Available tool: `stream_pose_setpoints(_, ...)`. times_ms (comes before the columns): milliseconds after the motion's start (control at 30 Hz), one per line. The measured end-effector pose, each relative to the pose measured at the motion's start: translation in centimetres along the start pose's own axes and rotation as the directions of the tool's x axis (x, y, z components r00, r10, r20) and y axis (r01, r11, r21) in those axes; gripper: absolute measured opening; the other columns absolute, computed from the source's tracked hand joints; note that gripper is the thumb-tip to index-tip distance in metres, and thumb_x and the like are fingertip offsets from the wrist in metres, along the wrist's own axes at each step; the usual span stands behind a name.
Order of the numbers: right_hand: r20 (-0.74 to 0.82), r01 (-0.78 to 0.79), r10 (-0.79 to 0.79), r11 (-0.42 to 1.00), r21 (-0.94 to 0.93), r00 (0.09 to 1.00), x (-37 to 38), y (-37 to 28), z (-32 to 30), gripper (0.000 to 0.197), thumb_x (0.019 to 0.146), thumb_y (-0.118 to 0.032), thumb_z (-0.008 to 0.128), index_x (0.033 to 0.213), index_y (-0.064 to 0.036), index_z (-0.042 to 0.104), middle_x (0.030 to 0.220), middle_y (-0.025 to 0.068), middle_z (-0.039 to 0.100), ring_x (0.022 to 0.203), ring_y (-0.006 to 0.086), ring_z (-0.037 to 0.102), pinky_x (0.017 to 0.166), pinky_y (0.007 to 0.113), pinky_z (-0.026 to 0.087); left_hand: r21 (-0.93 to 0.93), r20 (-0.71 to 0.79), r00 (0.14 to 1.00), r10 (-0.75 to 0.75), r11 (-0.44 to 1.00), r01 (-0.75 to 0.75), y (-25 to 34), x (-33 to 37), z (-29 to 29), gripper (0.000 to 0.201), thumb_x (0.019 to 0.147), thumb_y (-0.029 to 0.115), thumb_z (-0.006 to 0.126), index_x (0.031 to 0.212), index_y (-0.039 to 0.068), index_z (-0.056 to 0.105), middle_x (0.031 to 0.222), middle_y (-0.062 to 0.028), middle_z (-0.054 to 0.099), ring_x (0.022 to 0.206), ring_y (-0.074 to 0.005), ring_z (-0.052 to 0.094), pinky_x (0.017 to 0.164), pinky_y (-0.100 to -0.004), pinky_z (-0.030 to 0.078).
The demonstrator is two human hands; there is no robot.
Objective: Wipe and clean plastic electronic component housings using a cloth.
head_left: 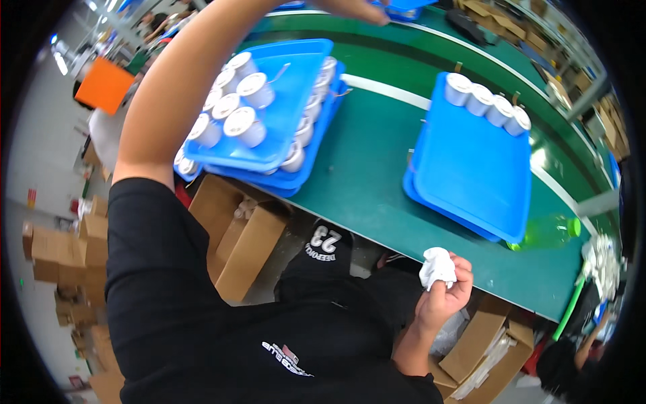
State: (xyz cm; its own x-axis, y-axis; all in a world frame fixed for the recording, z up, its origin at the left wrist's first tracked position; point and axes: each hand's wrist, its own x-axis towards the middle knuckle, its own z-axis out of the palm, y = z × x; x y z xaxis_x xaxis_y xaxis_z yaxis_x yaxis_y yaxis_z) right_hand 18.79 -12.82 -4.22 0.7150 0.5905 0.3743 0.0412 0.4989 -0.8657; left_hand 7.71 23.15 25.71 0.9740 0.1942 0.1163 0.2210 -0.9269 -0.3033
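My right hand (444,296) is near the table's front edge, its fingers closed round a crumpled white cloth (436,266). My left arm stretches far across the table. The left hand (356,9) is partly cut off by the upper edge, its visible fingers stretched out near a blue tray (405,11) at the back. Below that arm stand stacked blue trays (286,74) bearing several white cup-shaped pieces (245,126) with round tops. On the right, another stack of blue trays (474,172) holds a row of similar white pieces (480,99) along its far edge.
A green bottle (545,232) lies beside the right trays on the green table (363,168). Open cardboard boxes stand below the table edge, one at left (252,249) and one at right (481,337). A white-edged green strip (377,50) runs along the back.
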Motion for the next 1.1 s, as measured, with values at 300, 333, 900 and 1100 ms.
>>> stream_pose_setpoints(300, 0.176, -0.106, 0.105, 0.994, 0.001, 0.979, -1.8, 0.3, 5.9, 0.028, 0.072, 0.018, 0.047, 0.091, -0.0030, 0.050, 0.103, 0.0102, 0.050, 0.100, 0.0245, 0.055, 0.092, 0.037, 0.045, -0.144, 0.430, 0.850, -0.303, 0.907, 0.396, 3.1, -21.3, 6.5, 0.055, 0.061, 0.011, 0.075, 0.113, 0.000, 0.062, 0.114, -0.0149, 0.058, 0.108, -0.0305, 0.056, 0.095, -0.0359, 0.044)
stream_pose_setpoints(333, 0.204, -0.095, 0.093, 0.995, 0.002, 0.975, -1.9, 0.3, 6.4, 0.028, 0.072, 0.018, 0.047, 0.091, -0.0028, 0.050, 0.103, 0.0101, 0.050, 0.100, 0.0246, 0.055, 0.092, 0.037, 0.045, -0.156, 0.421, 0.855, -0.302, 0.905, 0.397, 3.0, -21.8, 6.8, 0.055, 0.061, 0.011, 0.075, 0.113, 0.000, 0.062, 0.114, -0.0149, 0.058, 0.108, -0.0305, 0.056, 0.095, -0.0359, 0.044)
stream_pose_setpoints(900, 0.594, 0.650, -0.500, 0.758, -0.052, 0.630, 6.5, -5.1, 16.5, 0.029, 0.060, 0.006, 0.071, 0.089, -0.0011, 0.067, 0.095, 0.0121, 0.063, 0.087, 0.0308, 0.062, 0.073, 0.037, 0.052, -0.613, -0.353, 0.927, -0.125, 0.780, -0.129, 12.7, -19.4, 5.4, 0.052, 0.059, -0.004, 0.076, 0.109, 0.002, 0.062, 0.105, -0.0146, 0.056, 0.094, -0.0283, 0.060, 0.079, -0.0357, 0.056)
stream_pose_setpoints(1100, 0.637, 0.476, -0.334, 0.877, -0.061, 0.695, 6.6, -5.3, 15.0, 0.031, 0.061, 0.007, 0.071, 0.091, -0.0021, 0.068, 0.094, 0.0107, 0.063, 0.085, 0.0255, 0.064, 0.072, 0.034, 0.053, -0.643, -0.409, 0.905, -0.114, 0.740, -0.197, 15.0, -17.9, 6.7, 0.057, 0.057, -0.001, 0.079, 0.111, -0.001, 0.060, 0.101, -0.0143, 0.059, 0.089, -0.0286, 0.060, 0.073, -0.0353, 0.053)
